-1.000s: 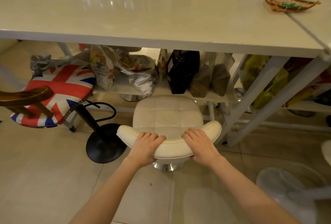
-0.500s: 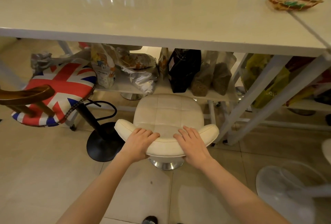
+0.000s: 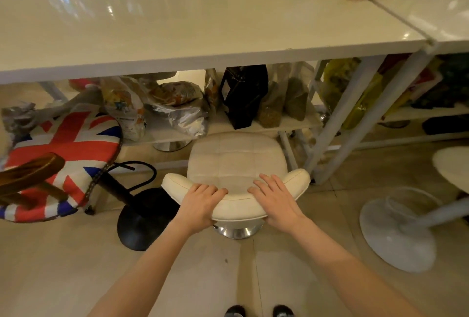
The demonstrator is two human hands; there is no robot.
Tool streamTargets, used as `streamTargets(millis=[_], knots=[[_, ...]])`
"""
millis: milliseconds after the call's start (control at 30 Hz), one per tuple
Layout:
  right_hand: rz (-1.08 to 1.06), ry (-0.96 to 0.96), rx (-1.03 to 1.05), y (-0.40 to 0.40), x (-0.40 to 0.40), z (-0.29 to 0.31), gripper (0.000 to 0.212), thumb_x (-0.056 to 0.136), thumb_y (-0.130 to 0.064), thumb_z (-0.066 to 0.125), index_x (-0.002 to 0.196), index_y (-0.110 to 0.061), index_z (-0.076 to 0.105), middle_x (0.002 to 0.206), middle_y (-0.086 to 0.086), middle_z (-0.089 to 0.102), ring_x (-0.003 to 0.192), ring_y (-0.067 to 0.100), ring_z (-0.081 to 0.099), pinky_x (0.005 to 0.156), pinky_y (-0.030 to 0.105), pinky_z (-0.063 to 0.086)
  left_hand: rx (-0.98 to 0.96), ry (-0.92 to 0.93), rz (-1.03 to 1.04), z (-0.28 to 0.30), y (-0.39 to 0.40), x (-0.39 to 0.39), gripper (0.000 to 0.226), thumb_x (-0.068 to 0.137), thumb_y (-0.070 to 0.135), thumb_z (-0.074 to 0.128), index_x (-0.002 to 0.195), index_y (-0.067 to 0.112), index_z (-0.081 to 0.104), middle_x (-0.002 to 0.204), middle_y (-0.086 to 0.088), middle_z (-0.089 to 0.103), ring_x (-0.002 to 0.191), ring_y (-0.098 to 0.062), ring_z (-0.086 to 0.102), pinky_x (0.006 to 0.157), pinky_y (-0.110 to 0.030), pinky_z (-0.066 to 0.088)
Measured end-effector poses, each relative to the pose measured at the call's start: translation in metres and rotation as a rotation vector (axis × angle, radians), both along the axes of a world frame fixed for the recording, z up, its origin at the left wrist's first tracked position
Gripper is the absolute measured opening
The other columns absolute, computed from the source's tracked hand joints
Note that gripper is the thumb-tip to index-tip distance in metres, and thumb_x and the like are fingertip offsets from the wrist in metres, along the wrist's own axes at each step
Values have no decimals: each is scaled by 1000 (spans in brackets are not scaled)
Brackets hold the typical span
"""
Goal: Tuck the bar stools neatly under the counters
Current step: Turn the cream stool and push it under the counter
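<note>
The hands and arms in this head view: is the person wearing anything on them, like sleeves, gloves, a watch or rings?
Nothing shows. The left hand and right hand are bare, with no gloves, and no rings visible on the fingers. Both wrists and forearms are uncovered right down to the bottom edge of the picture: no sleeves, watch or bracelet. Any sleeve would sit higher up, out of view.

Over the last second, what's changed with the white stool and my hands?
The white stool has slid forward toward the counter; its seat front now sits close to the lower shelf. The right hand eased its grip, its fingers now lying flatter over the backrest. The left hand stays curled over the backrest. The flag stool and the bags on the shelf have not moved.
</note>
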State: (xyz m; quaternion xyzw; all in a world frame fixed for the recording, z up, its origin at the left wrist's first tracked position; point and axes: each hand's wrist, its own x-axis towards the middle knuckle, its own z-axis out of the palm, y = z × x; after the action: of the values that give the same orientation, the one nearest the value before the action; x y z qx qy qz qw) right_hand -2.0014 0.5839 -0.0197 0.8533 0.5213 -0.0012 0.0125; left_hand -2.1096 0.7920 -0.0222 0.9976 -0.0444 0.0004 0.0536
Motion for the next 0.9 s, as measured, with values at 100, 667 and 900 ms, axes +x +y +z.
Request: streamTargets(millis=[100,667,900], knots=[[-11,-26,-3,0,-2,-2,95,27,-34,89,112,-17,49,113,8,65,114,31,57,105,45,27,-6,8,0,0,0,-1,71,44,38,81,107,24,51,87,2,64,76,-21,62,72,-34,49],[-219,70,-11,-9,-9,7,87,71,-23,73,143,-22,24,151,9,25,140,25,18,115,41,0,-35,156,62,12,-20,5,92,56,60,70,134,24,38,128,0,49,117,-22,46,99,-35,29],[-282,229,183,-35,-12,23,100,66,-32,75,146,-19,18,152,8,24,141,22,17,116,37,13,-173,146,34,48,-53,35,120,46,87,28,146,21,18,156,-7,16,141,-22,20,114,-45,17]])
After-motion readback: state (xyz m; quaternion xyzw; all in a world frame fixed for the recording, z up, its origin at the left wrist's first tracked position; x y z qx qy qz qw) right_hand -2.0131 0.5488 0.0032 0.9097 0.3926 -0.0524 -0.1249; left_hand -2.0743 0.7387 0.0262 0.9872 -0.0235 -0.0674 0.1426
